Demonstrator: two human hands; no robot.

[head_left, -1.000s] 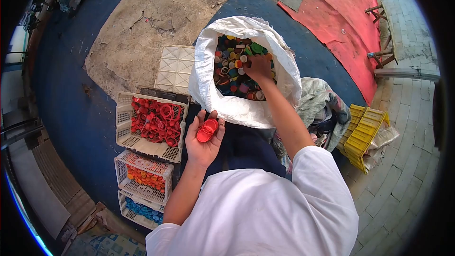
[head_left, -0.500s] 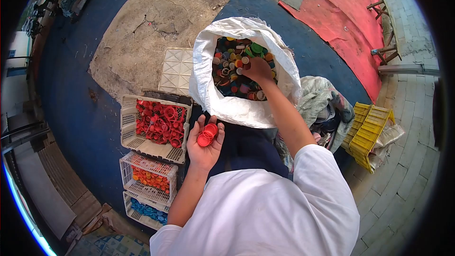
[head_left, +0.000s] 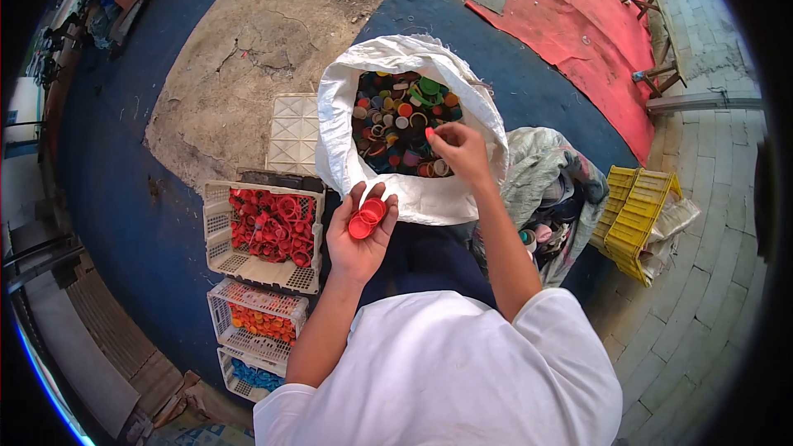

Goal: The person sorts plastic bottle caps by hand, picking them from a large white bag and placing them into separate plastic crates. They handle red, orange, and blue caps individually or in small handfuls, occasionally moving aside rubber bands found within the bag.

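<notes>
My left hand is palm up in front of the sack, its fingers curled around several red bottle caps. Over the right side of the sack's opening, my right hand pinches a single red bottle cap between thumb and fingertips. Below it, the white woven sack stands with its rim rolled down. Mixed bottle caps in many colours lie inside, some of them hidden in shadow.
At the left stand a crate of red caps, a crate of orange caps and a crate of blue caps. A second sack slumps at the right, near yellow crates. A white slatted panel lies behind the red caps.
My right hand has lifted out of the caps toward me, now with a red cap in its fingertips. The left hand still holds its red caps, and the view has shifted slightly.
</notes>
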